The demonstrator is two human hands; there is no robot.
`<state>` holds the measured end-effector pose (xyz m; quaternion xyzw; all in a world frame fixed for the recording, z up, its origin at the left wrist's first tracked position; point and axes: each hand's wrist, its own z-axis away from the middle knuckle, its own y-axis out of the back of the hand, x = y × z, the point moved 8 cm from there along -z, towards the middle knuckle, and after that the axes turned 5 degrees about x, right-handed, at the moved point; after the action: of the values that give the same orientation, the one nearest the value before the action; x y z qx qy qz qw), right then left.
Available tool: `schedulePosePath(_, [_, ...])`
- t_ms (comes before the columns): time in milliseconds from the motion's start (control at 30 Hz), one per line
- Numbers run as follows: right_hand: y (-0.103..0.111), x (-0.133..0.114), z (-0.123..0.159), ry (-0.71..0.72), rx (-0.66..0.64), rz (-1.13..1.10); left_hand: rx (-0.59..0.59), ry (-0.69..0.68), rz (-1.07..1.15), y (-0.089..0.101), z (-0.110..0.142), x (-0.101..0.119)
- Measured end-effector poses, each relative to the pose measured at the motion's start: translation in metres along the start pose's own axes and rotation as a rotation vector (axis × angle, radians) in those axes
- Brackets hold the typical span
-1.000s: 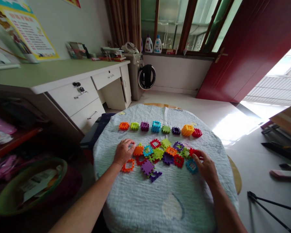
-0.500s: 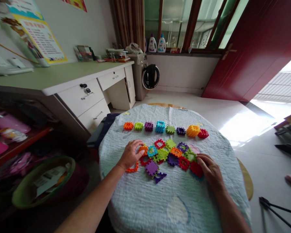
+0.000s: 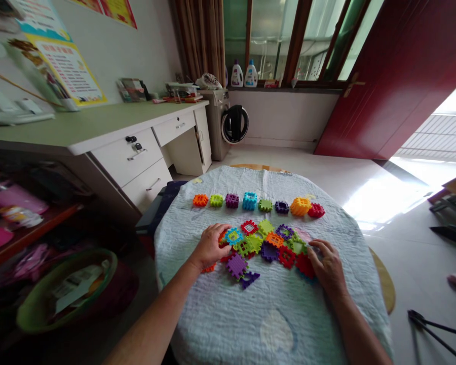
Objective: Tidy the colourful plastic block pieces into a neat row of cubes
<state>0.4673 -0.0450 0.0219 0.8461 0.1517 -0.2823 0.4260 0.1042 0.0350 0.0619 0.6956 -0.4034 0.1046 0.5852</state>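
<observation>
My left hand (image 3: 212, 248) is at the left end of a pile of flat toothed plastic building tiles. Thumb and fingers close on a light-blue window tile (image 3: 234, 236), its face turned up. An orange tile lies partly hidden under that hand. At the pile's right end my right hand (image 3: 329, 266) rests with fingers apart, touching the edge by a red tile (image 3: 305, 265). Between the hands lie a purple tile (image 3: 236, 266), a red window tile (image 3: 249, 227), an orange tile (image 3: 274, 240) and several green ones. A purple triangular piece (image 3: 250, 280) lies nearest me.
Behind the pile runs a row of stacked tiles, including a light-blue stack (image 3: 250, 201) and a yellow stack (image 3: 300, 206). All lie on a round table with a pale blue cloth (image 3: 228, 314). A desk (image 3: 99, 119) stands left, a washing machine (image 3: 216, 121) beyond, a basket (image 3: 26, 319) below left.
My left hand has shifted slightly right from the orange tile to the light-blue window tile, which has moved a little left. My right hand stays near the red tile.
</observation>
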Motion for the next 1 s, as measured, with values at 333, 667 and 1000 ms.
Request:
schedulePosePath(333, [-0.002,0.004,0.000,-0.019,-0.009,-0.020,0.191,0.021,-0.109,0.006,0.007,-0.013])
schedulePosePath(667, [-0.002,0.001,-0.001,-0.023,-0.019,-0.020,-0.095,-0.016,-0.245,-0.020,0.041,0.041])
schedulePosePath(1000, [-0.005,0.004,-0.001,-0.015,-0.044,-0.011,-0.144,0.040,-0.273,-0.015,0.040,0.055])
